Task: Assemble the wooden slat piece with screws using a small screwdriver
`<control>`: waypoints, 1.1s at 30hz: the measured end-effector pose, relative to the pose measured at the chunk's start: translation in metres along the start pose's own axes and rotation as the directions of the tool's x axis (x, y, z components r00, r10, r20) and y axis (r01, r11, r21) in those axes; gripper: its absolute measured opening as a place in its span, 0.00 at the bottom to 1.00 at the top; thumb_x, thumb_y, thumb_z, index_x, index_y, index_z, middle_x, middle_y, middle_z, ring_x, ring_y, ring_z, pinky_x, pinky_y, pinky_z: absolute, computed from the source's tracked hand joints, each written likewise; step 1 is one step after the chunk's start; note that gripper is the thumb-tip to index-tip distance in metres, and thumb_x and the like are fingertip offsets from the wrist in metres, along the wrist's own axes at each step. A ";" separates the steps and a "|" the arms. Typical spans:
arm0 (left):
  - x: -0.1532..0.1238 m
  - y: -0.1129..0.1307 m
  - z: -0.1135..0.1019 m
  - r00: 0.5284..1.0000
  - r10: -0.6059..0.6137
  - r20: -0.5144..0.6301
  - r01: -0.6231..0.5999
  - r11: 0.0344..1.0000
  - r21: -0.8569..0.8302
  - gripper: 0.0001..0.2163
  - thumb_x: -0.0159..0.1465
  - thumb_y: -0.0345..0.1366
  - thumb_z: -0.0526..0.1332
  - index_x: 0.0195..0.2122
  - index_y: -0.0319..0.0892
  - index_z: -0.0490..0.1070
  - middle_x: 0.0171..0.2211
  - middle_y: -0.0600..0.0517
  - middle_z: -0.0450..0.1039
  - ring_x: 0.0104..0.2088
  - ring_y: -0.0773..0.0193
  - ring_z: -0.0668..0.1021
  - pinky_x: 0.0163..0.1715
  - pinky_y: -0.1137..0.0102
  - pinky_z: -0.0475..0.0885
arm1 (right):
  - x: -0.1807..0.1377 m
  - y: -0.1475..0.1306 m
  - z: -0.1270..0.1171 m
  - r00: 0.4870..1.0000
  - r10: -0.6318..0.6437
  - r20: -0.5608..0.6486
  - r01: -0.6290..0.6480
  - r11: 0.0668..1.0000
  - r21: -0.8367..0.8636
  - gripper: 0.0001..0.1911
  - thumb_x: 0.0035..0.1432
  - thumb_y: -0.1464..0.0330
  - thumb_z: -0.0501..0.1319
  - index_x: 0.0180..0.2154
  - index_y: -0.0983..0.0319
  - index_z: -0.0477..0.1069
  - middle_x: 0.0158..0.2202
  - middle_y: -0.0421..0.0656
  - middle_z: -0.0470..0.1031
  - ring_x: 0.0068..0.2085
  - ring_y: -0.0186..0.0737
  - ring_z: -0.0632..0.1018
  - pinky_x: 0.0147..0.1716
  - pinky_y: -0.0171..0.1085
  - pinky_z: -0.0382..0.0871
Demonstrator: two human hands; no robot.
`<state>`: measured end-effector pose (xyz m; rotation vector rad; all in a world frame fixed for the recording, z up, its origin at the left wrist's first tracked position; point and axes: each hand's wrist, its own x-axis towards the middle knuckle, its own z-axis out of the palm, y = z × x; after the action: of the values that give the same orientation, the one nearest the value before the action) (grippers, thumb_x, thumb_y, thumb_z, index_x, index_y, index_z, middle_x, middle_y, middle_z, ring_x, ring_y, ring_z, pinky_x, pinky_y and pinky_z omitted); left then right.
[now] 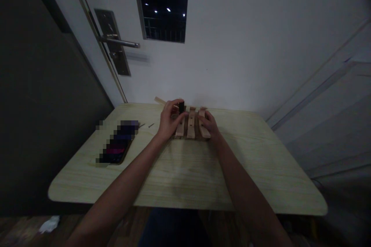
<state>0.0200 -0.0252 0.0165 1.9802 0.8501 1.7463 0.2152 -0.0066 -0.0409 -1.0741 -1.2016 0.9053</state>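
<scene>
Three short pale wooden strips (191, 125) with dark holes lie side by side across a brown base (197, 135) at the far middle of the table. My left hand (168, 121) is closed at the left strip (180, 129), its thumb and fingers around a small black piece (181, 107) that stands upright. Something reddish shows beneath those fingers, too dim to name. At the other side, my right hand (210, 125) grips the right strip (204, 129) by its outer edge, fingers curled over it.
The pale wood-grain table (191, 177) stands against a white door (246, 46) with a metal handle (121, 42). On the left lies a phone (118, 144), partly pixelated. Two screws (151, 125) rest near it. Another wooden strip (159, 100) lies behind my left hand.
</scene>
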 end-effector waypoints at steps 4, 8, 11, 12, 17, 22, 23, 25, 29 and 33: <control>0.000 0.000 -0.002 0.999 0.002 0.053 0.000 1.000 -0.025 0.17 0.63 0.38 0.63 0.53 0.48 0.68 0.46 0.49 0.74 0.38 0.65 0.76 0.41 0.66 0.73 | 0.000 -0.002 0.001 1.000 -0.011 -0.009 0.011 1.000 -0.018 0.17 0.45 0.59 0.65 0.37 0.59 0.71 0.39 0.43 0.78 0.39 0.43 0.76 0.41 0.43 0.72; -0.001 0.003 -0.004 0.991 -0.025 0.133 0.035 0.997 -0.070 0.20 0.67 0.39 0.58 0.60 0.49 0.62 0.43 0.48 0.76 0.40 0.64 0.77 0.45 0.64 0.73 | 0.000 -0.002 0.000 1.000 -0.015 -0.005 0.014 1.000 -0.025 0.16 0.45 0.59 0.65 0.37 0.58 0.71 0.39 0.43 0.78 0.39 0.44 0.77 0.41 0.43 0.72; -0.002 0.001 -0.003 0.987 -0.050 0.156 0.069 0.991 -0.116 0.20 0.69 0.39 0.55 0.62 0.49 0.59 0.43 0.47 0.76 0.41 0.63 0.78 0.46 0.64 0.73 | 0.000 -0.001 0.000 1.000 -0.007 0.003 0.007 1.000 -0.023 0.16 0.46 0.59 0.64 0.38 0.58 0.71 0.40 0.43 0.77 0.39 0.44 0.77 0.41 0.43 0.72; -0.002 0.000 -0.002 0.986 -0.050 0.160 0.071 0.989 -0.127 0.20 0.69 0.40 0.55 0.61 0.49 0.60 0.44 0.47 0.75 0.42 0.63 0.78 0.47 0.63 0.73 | 0.000 -0.001 0.000 1.000 -0.005 0.007 0.005 1.000 -0.021 0.17 0.46 0.59 0.64 0.39 0.58 0.71 0.40 0.44 0.77 0.39 0.44 0.77 0.41 0.44 0.72; -0.004 -0.007 0.005 0.996 -0.044 0.072 0.052 0.992 -0.112 0.23 0.63 0.40 0.64 0.58 0.52 0.63 0.52 0.46 0.70 0.48 0.59 0.75 0.45 0.63 0.74 | -0.001 0.000 0.001 1.000 -0.008 0.021 0.008 1.000 -0.011 0.18 0.46 0.58 0.64 0.40 0.58 0.70 0.42 0.44 0.77 0.39 0.43 0.77 0.42 0.44 0.72; -0.004 -0.010 0.003 0.997 -0.070 0.040 0.073 0.995 -0.068 0.22 0.63 0.39 0.63 0.58 0.52 0.64 0.43 0.49 0.73 0.40 0.63 0.75 0.41 0.66 0.73 | -0.002 -0.004 0.001 0.999 -0.028 0.021 0.028 1.000 -0.009 0.17 0.47 0.59 0.64 0.39 0.58 0.71 0.41 0.44 0.77 0.40 0.44 0.77 0.44 0.45 0.71; -0.004 -0.010 0.002 0.996 -0.068 0.053 0.072 0.995 -0.064 0.22 0.64 0.39 0.62 0.59 0.51 0.63 0.41 0.50 0.73 0.38 0.64 0.75 0.40 0.67 0.73 | -0.002 -0.004 0.001 0.999 -0.029 0.020 0.029 1.000 -0.011 0.17 0.47 0.59 0.64 0.39 0.58 0.71 0.41 0.44 0.77 0.40 0.44 0.77 0.44 0.45 0.71; -0.005 -0.007 -0.001 0.994 -0.060 0.094 0.067 0.995 -0.071 0.23 0.66 0.40 0.59 0.63 0.50 0.59 0.38 0.51 0.74 0.36 0.64 0.75 0.40 0.66 0.73 | -0.002 -0.005 0.001 0.999 -0.029 0.022 0.029 0.999 -0.015 0.16 0.47 0.59 0.64 0.38 0.58 0.71 0.41 0.44 0.77 0.40 0.45 0.77 0.44 0.46 0.72; -0.006 0.000 -0.003 0.982 -0.045 0.184 0.066 0.992 -0.111 0.22 0.70 0.41 0.53 0.64 0.48 0.55 0.38 0.49 0.76 0.38 0.63 0.77 0.44 0.64 0.72 | -0.002 -0.005 0.000 0.999 -0.025 0.027 0.025 0.999 -0.026 0.15 0.47 0.58 0.65 0.37 0.57 0.71 0.39 0.43 0.78 0.39 0.44 0.77 0.43 0.45 0.73; -0.005 0.000 -0.001 0.980 -0.049 0.193 0.077 0.987 -0.144 0.20 0.68 0.40 0.56 0.61 0.51 0.58 0.46 0.47 0.74 0.44 0.61 0.77 0.46 0.63 0.73 | -0.001 -0.002 0.000 0.999 -0.022 0.032 0.023 0.999 -0.033 0.17 0.47 0.57 0.65 0.39 0.57 0.71 0.40 0.43 0.77 0.39 0.44 0.77 0.43 0.46 0.73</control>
<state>0.0193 -0.0288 0.0131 1.9586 0.6883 1.5118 0.2152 -0.0081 -0.0388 -1.0743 -1.2561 0.8910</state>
